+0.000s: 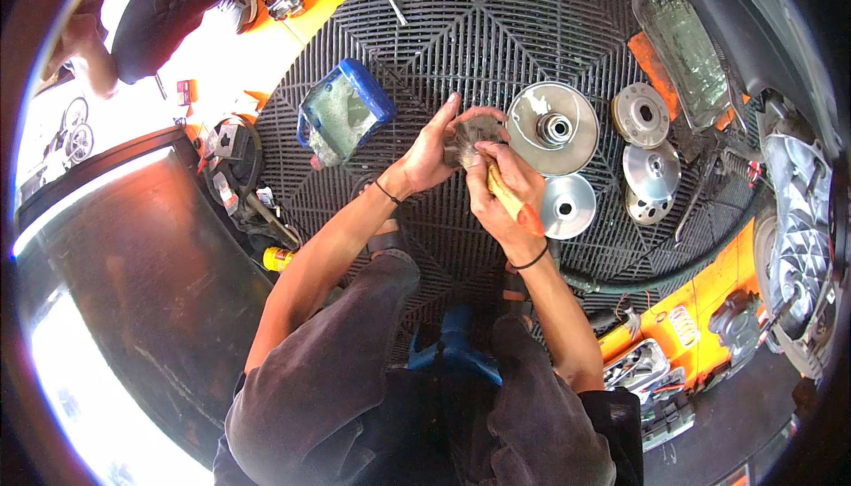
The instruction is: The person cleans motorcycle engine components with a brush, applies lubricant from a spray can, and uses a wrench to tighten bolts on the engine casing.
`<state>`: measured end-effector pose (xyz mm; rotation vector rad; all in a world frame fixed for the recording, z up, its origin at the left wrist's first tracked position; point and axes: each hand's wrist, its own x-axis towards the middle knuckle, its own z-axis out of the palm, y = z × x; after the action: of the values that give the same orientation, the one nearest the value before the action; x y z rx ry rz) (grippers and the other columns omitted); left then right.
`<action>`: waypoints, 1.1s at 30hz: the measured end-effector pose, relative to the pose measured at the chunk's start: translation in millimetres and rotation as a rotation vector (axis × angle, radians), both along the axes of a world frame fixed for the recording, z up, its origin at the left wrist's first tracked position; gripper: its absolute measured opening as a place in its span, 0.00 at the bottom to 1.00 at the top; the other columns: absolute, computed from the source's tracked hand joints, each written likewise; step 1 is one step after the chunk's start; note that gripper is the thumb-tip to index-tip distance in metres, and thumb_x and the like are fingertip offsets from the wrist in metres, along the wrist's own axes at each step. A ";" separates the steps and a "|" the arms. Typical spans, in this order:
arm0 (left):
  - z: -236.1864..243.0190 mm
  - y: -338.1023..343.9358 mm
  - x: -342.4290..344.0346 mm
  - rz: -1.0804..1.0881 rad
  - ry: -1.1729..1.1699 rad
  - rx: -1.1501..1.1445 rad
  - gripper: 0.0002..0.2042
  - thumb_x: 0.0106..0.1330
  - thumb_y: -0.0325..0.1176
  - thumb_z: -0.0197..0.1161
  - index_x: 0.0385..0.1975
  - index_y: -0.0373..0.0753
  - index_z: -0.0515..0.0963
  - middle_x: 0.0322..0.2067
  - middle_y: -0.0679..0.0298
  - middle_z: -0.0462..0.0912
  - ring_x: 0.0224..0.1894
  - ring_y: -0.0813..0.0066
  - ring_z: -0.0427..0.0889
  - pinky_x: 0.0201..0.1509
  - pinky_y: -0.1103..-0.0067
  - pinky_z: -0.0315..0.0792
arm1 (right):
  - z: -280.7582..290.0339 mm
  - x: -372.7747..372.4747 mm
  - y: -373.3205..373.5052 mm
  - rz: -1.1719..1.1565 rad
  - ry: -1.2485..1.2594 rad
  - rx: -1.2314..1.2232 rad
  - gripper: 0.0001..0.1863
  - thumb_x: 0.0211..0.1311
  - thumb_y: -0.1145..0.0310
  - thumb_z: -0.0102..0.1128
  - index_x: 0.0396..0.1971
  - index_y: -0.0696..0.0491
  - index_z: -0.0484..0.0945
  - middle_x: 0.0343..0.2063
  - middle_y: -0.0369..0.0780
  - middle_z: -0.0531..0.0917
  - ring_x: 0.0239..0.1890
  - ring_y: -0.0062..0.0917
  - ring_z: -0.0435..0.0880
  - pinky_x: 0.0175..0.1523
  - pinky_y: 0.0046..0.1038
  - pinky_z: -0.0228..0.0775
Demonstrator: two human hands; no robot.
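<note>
My left hand [430, 149] grips a grimy, dark metal part [470, 132] near the centre of the view, its fingers curled around it. My right hand [503, 194] holds a brush with a yellow and orange handle [512, 202], its bristles against that part. Just right of my hands lie a large metal pulley disc [532, 136] and a smaller shiny disc [566, 211]. To the left sits a blue cut-open container [330, 105] with cloudy liquid.
A black grated mat [417, 52] holds more discs [651, 171], a dirty tray [683, 52] and a hose [638, 273]. Tools [253, 194] sit at left. Another person's leg [168, 25] shows at top left. I sit on a blue stool [456, 344].
</note>
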<state>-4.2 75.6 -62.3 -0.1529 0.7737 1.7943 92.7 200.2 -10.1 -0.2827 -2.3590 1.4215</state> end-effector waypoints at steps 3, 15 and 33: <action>-0.3 -0.6 -1.5 0.067 0.133 -0.105 0.34 0.76 0.64 0.32 0.58 0.40 0.70 0.52 0.58 0.77 0.55 0.65 0.76 0.65 0.68 0.68 | -10.6 0.6 -5.9 0.032 -0.089 -0.065 0.14 0.57 0.73 0.66 0.42 0.60 0.78 0.32 0.47 0.84 0.31 0.41 0.86 0.36 0.34 0.80; -7.4 -7.6 1.1 -0.153 0.412 -0.347 0.24 0.78 0.55 0.41 0.60 0.42 0.68 0.50 0.63 0.73 0.55 0.73 0.71 0.64 0.71 0.66 | -33.7 -0.6 -5.2 0.105 0.019 0.111 0.12 0.55 0.77 0.66 0.40 0.61 0.81 0.28 0.45 0.79 0.28 0.39 0.82 0.33 0.34 0.77; -0.5 -3.5 1.3 0.417 -0.493 -0.008 0.25 0.75 0.57 0.42 0.47 0.39 0.72 0.42 0.48 0.76 0.47 0.53 0.76 0.58 0.58 0.71 | -33.0 -0.9 -13.1 0.194 -0.060 -0.064 0.12 0.57 0.73 0.66 0.40 0.58 0.78 0.31 0.47 0.83 0.33 0.42 0.87 0.38 0.36 0.82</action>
<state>-2.9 72.1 -62.8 -0.7781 0.4091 2.0218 91.8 187.1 -43.1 -0.1173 -2.4483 1.5999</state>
